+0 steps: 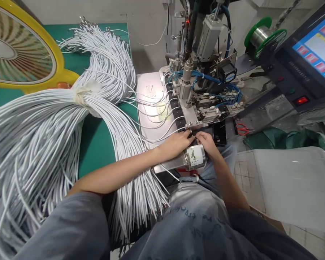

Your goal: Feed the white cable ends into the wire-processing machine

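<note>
My left hand (177, 142) reaches across to the front end of the soldering machine (188, 95), its fingers bent together at the end of a white cable (166, 137). Close beside it, my right hand (206, 141) pinches at the same spot; what sits between its fingertips is too small to make out. Several white cables run from the black fixture (177, 112) to the left over the pale metal plate (148, 86). Just below my hands is a container with a white label (195, 156).
A thick tied bundle of white cables (105, 108) covers much of the green table (93, 144). A yellow fan (60, 66) stands at left. At right are a solder spool (261, 37), a touchscreen (321, 47), red-handled scissors (242, 129) and a white bin (295, 184).
</note>
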The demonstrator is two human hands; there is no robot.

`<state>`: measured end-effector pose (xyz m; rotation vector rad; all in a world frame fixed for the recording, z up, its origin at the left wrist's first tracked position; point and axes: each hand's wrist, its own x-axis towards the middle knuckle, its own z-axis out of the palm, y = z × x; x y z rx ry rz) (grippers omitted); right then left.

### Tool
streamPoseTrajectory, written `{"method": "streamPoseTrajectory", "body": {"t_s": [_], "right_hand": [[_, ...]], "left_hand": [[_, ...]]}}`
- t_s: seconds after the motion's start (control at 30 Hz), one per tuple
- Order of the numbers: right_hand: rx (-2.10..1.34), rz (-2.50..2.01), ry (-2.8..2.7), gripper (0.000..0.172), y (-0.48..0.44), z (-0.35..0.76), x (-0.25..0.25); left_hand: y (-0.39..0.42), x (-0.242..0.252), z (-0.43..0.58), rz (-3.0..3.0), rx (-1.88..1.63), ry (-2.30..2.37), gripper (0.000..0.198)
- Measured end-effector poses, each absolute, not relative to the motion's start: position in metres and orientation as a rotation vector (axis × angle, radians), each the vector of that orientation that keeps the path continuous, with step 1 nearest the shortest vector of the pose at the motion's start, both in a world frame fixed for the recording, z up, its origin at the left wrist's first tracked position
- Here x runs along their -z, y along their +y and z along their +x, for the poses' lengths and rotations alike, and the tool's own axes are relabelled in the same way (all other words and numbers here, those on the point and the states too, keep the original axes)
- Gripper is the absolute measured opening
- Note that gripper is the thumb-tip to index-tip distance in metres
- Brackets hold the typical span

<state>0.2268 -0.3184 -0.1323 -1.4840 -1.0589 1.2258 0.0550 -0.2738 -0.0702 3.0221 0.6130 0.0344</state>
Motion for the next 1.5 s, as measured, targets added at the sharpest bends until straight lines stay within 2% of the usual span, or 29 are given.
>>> {"method": "streamPoseTrajectory", "body": {"t_s": [0.1,0.2,0.43,0.5,0.6,0.7,0.9,1.03,1.1,1.27,1.5], "right_hand": [[-1.284,-1.429,-1.119,0.041,-0.317,0.227,0.134],[-1.238,-1.425,-1.178,0.04,-0.315,0.229,0.135],[-0.508,-1.691,-1.186,0.024,-0.358,0.215,0.102],[-0.553,-1.723,-1.327,0.019,-0.381,0.196,0.091],[-0.886,-1.68,-1.593,0.011,-0.408,0.161,0.09],[-1.067,-1.598,-1.706,0.014,-0.419,0.137,0.102],[-0.829,-1.695,-1.664,0.009,-0.404,0.162,0.091],[-0.849,-1.623,-1.457,0.007,-0.379,0.199,0.073],[-0.844,-1.562,-1.301,0.013,-0.365,0.209,0.071],[-0.841,-1.42,-1.033,0.022,-0.344,0.209,0.075],[-0.683,-1.309,-0.944,0.01,-0.344,0.186,0.078]], "left_hand": [[-0.277,0.062,0.055,2.991,0.056,0.743,0.022],[-0.281,0.054,0.055,2.985,0.11,0.838,0.019],[-0.284,0.052,0.055,2.962,0.111,1.045,0.024],[-0.282,0.055,0.055,2.963,0.106,1.15,0.028],[-0.281,0.058,0.054,2.965,0.089,1.208,0.03],[-0.284,0.056,0.053,2.945,0.033,1.125,0.027],[-0.296,0.045,0.056,2.871,-0.161,0.667,0.019],[-0.293,0.046,0.055,2.775,-0.339,0.663,0.028],[-0.289,0.049,0.055,2.755,-0.434,0.645,0.031],[-0.279,0.06,0.054,2.736,-0.619,0.624,0.025],[-0.277,0.067,0.053,2.443,-0.889,0.565,0.024]]}}
